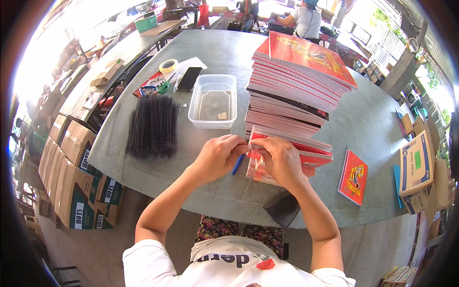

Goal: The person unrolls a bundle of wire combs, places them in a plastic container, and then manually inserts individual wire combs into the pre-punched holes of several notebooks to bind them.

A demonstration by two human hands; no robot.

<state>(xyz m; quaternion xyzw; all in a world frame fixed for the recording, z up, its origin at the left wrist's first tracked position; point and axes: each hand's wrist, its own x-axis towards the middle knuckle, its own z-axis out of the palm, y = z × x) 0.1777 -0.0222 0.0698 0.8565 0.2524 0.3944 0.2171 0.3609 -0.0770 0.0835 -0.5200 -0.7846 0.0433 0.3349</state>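
At the near end of the tall stack, a red notebook (pixel 311 150) with a row of holes along its edge lies on other red-covered books. My right hand (pixel 282 155) is closed in a pinch at this notebook's left corner. Facing it, my left hand (pixel 217 157) is also closed, its fingertips almost touching the right ones. What the fingertips pinch is too small to make out. Below the left fingertips shows a slim blue stick-like thing (pixel 237 164); whether it is held or lies on the table I cannot tell.
A tall stack of red notebooks (pixel 296 71) stands behind my hands. Left of it are a clear plastic tub (pixel 213 122), black binding coils (pixel 152 126), a phone (pixel 190 78), green scissors (pixel 163 87) and a tape roll (pixel 168 66). A finished-looking notebook (pixel 354 177) and cartons (pixel 416 165) are right.
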